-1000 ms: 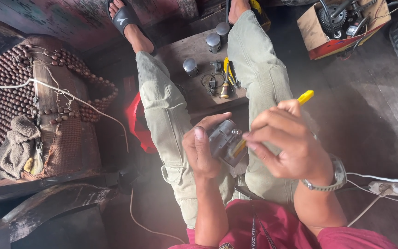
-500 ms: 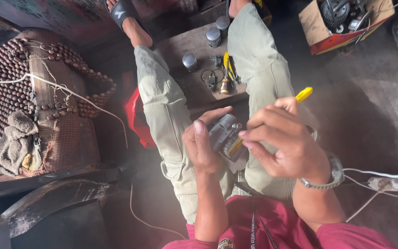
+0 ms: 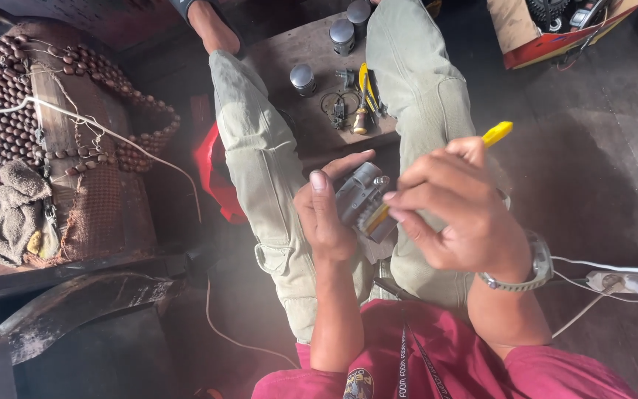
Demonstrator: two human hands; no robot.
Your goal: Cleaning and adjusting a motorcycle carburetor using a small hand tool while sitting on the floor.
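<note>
We sit over a low wooden board (image 3: 289, 111) at twelve o'clock, three small metal cylinders (image 3: 303, 78) and pliers (image 3: 364, 96) on it. Over our lap, our left hand (image 3: 326, 222) is clamped around a grey metal part (image 3: 359, 196). Our right hand (image 3: 455, 210) pinches a yellow-handled tool (image 3: 498, 133), its tip apparently against the part, though fingers hide it. We judge we are mid-scrape or mid-pry; the next move calls for a steady hold.

Counts: 2 hands, left hand (image 3: 328, 222) + right hand (image 3: 458, 208). 1 grey metal part (image 3: 357, 196). 1 yellow-handled tool (image 3: 495, 134). 3 metal cylinders (image 3: 303, 78) on 1 wooden board (image 3: 282, 59). 1 pliers (image 3: 364, 92). 1 wristwatch (image 3: 534, 263). 1 cardboard box (image 3: 548, 41). 1 rag (image 3: 12, 214).
</note>
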